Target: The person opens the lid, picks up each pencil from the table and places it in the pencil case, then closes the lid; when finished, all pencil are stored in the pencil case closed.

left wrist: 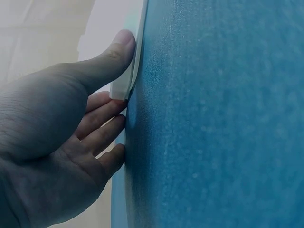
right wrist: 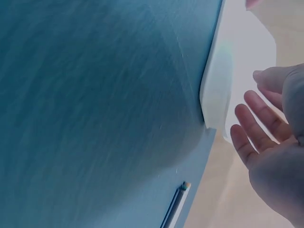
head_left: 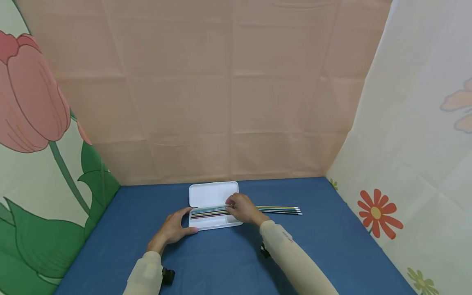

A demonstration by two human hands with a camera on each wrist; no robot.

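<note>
A white pencil case (head_left: 210,223) lies on the blue cloth with its lid (head_left: 214,194) folded back. Several dark and coloured pencils (head_left: 208,213) are side by side inside it. My left hand (head_left: 171,229) holds the case's left end, thumb on the front edge and fingers round the back corner. Over the right part of the case is my right hand (head_left: 245,209), with thumb and index fingertips close together at the pencil ends. Whether a pencil is between them I cannot tell. In the right wrist view, the other fingers of the right hand (right wrist: 280,137) are loosely bent.
More pencils (head_left: 282,210) lie together on the blue cloth (head_left: 221,262) to the right of the case, partly behind the right hand. A tan sheet (head_left: 228,102) hangs at the back. Flower-printed sheets stand at the left and right (head_left: 413,164).
</note>
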